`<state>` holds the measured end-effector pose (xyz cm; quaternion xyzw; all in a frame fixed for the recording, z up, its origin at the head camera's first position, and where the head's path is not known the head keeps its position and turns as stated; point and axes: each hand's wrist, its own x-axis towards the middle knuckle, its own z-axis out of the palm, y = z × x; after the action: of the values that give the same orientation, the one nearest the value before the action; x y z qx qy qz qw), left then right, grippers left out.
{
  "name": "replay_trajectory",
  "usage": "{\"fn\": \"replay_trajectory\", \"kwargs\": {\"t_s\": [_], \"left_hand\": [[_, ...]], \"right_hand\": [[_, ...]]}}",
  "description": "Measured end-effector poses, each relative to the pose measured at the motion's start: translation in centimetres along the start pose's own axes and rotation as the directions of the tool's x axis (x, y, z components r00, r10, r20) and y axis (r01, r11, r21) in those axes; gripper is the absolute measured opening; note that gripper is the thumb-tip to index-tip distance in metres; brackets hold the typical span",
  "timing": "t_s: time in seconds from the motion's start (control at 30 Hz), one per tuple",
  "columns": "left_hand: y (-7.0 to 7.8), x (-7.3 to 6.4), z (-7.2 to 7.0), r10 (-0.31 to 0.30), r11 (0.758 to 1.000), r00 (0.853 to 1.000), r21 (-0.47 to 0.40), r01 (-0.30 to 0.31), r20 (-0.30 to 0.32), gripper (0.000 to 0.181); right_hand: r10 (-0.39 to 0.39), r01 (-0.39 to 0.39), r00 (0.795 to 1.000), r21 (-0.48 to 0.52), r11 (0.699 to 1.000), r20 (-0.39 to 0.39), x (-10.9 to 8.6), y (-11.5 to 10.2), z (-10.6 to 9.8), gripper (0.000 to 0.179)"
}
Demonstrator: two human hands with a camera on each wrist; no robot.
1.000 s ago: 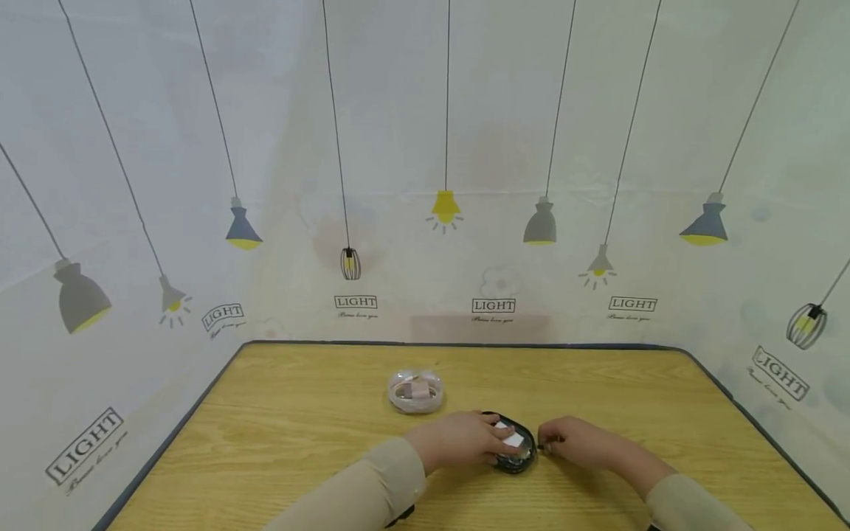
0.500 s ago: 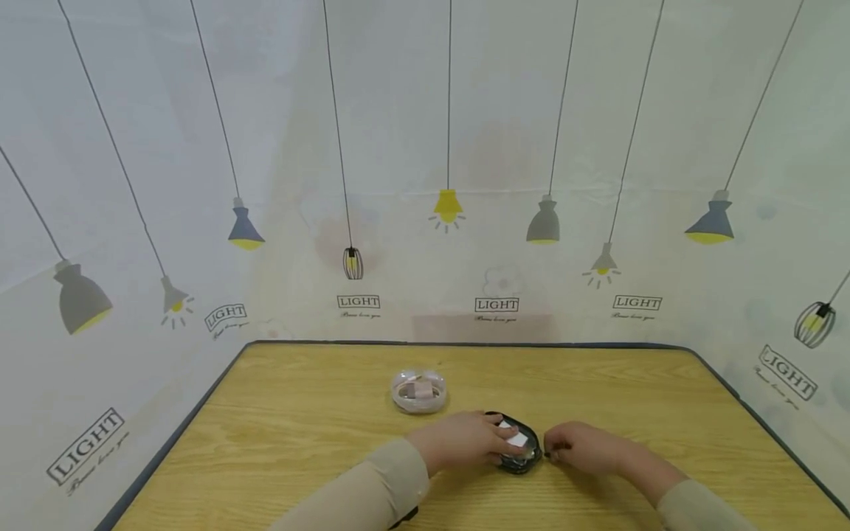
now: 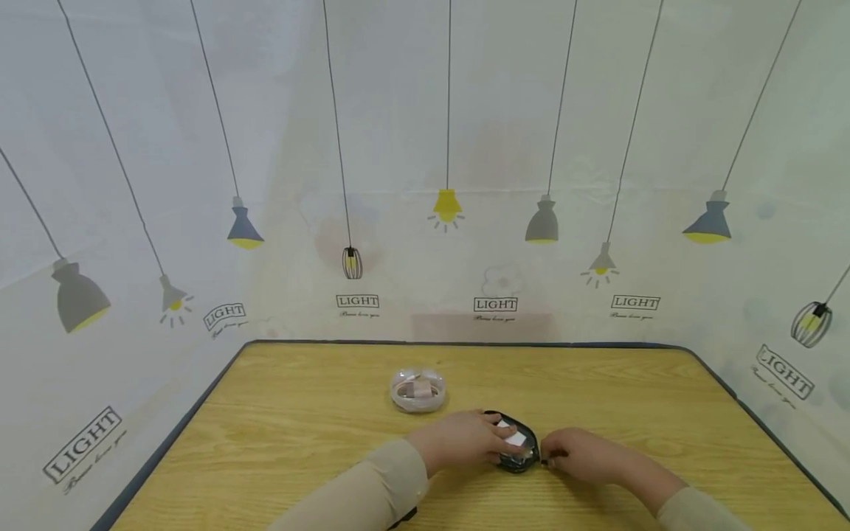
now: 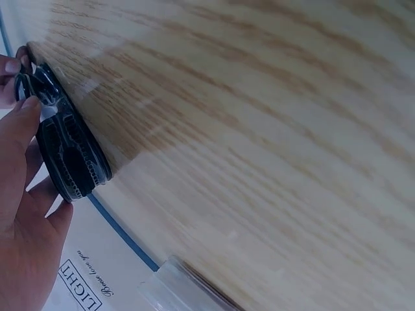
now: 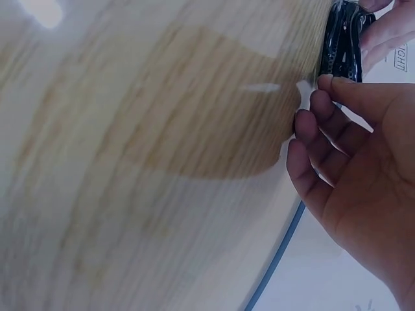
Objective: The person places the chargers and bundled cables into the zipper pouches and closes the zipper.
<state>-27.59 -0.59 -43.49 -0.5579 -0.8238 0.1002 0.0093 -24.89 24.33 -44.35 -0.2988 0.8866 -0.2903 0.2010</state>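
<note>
A small oval black zip case (image 3: 524, 463) with a clear window lies on the wooden table; a white piece shows through it. My left hand (image 3: 461, 442) grips the case from the left, its fingers over the top, and in the left wrist view the thumb lies along the case (image 4: 74, 149). At the case's right end, my right hand (image 3: 584, 455) pinches a small dark piece, seemingly the zipper pull (image 3: 544, 462). Its thumb and forefinger meet there in the right wrist view, while the other fingers curl loosely. Contents of the case are mostly hidden.
Behind the left hand stands a clear, pinkish oval case (image 3: 417, 404) with a coiled cable and a pale pink band inside. The wooden table (image 3: 299, 413) has a dark edge, and a wall sheet (image 3: 398, 133) printed with hanging lamps surrounds it.
The right hand has shifted slightly toward the person, still beside the case's right end. The left hand keeps its hold, and the black case stays nearly in place.
</note>
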Motion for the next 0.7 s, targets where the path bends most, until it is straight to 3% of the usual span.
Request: {"fn": "replay_trajectory", "kwargs": {"t_s": [0.5,0.7], "left_hand": [[0.4,-0.2,0.0,-0.023,0.999,1.000,-0.024,0.023,-0.008,0.044],[0.7,-0.7,-0.4,-0.043,0.998,0.999,-0.039,0.042,-0.006,0.044]], "right_hand": [[0.030,-0.030,0.997,0.012,0.999,-0.077,-0.7,0.9,-0.2,0.011],[0.027,-0.029,0.987,-0.008,1.000,-0.157,-0.8,1.5,-0.1,0.010]]}}
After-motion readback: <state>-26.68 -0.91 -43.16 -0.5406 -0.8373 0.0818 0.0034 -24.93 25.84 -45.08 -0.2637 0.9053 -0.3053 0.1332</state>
